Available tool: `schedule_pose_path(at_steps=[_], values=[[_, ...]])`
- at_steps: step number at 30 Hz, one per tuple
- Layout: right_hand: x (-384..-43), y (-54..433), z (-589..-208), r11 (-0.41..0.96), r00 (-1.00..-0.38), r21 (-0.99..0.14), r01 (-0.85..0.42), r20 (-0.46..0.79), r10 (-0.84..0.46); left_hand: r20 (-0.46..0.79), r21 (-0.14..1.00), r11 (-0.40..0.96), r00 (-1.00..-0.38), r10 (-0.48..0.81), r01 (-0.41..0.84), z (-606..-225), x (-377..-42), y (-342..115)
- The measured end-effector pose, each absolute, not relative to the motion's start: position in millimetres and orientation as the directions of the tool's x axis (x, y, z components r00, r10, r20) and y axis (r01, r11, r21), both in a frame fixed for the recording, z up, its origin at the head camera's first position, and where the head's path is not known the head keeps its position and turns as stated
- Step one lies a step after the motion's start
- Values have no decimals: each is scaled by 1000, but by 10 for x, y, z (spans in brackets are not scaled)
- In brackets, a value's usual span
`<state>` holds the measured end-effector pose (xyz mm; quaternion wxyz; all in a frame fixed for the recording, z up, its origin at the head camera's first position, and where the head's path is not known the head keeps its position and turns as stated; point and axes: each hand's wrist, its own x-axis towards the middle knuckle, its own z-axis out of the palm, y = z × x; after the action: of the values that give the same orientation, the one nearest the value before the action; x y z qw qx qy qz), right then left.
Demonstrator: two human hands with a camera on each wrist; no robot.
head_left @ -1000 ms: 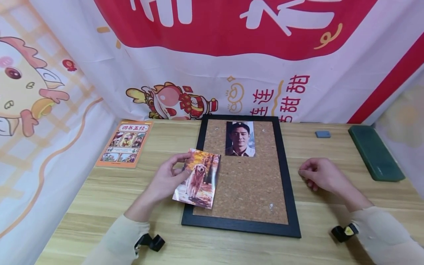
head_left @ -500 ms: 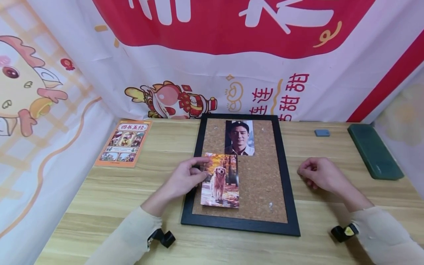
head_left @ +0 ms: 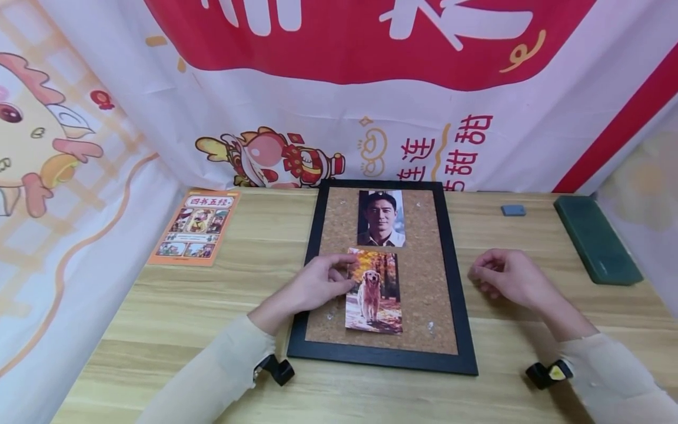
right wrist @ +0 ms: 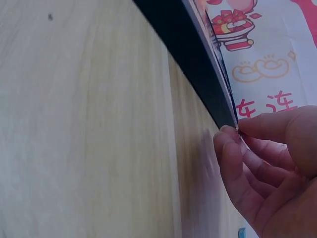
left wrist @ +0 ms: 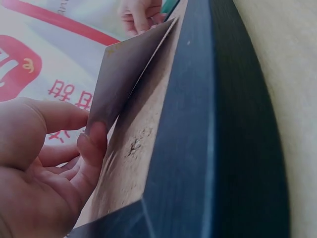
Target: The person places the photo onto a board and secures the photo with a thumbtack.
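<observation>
My left hand (head_left: 324, 282) pinches the left edge of a photo (head_left: 376, 294) of a golden dog among autumn trees. The photo lies over the lower middle of a black-framed corkboard (head_left: 424, 277). In the left wrist view the photo's back (left wrist: 126, 74) tilts up from the cork, with my thumb and finger at its near edge. Above it in the head view, a portrait photo (head_left: 382, 219) is pinned to the board. Right of the frame, my right hand (head_left: 505, 274) has its fingertips together; in the right wrist view a tiny dark pin-like thing (right wrist: 239, 133) shows between them.
Several clear push pins, one at the lower right (head_left: 430, 325), stick in the cork. An orange comic booklet (head_left: 196, 227) lies at the left. A small blue block (head_left: 513, 210) and a dark green case (head_left: 598, 238) are at the back right, before a printed cloth (head_left: 296, 100).
My left hand has carried the dog photo rightward from the frame's left edge to the board's middle, straightening it below the portrait. My right hand has barely moved.
</observation>
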<state>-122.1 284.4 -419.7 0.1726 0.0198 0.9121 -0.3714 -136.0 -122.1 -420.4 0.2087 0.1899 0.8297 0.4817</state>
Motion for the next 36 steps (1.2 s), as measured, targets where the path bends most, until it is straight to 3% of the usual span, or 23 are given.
schedule_pose_path(at_steps=[8, 21, 28, 36], values=[[-1202, 2710, -4121, 691, -938, -706, 157, -326, -119, -147, 812, 542, -821, 551, 219, -4226, -1411, -1127], [-1309, 2273, -4058, 567, -940, -821, 64, -240, -242, -178, 766, 600, -819, 546, 233, -4199, -1428, -1088], [-1432, 2009, -4055, 495, -912, -865, 79, -263, -314, -195, 754, 615, -816, 544, 229, -4181, -1438, -1089], [-1558, 1814, -4111, 448, -904, -884, 135, -295, -310, -196, 743, 623, -812, 550, 243, -4183, -1443, -1082]])
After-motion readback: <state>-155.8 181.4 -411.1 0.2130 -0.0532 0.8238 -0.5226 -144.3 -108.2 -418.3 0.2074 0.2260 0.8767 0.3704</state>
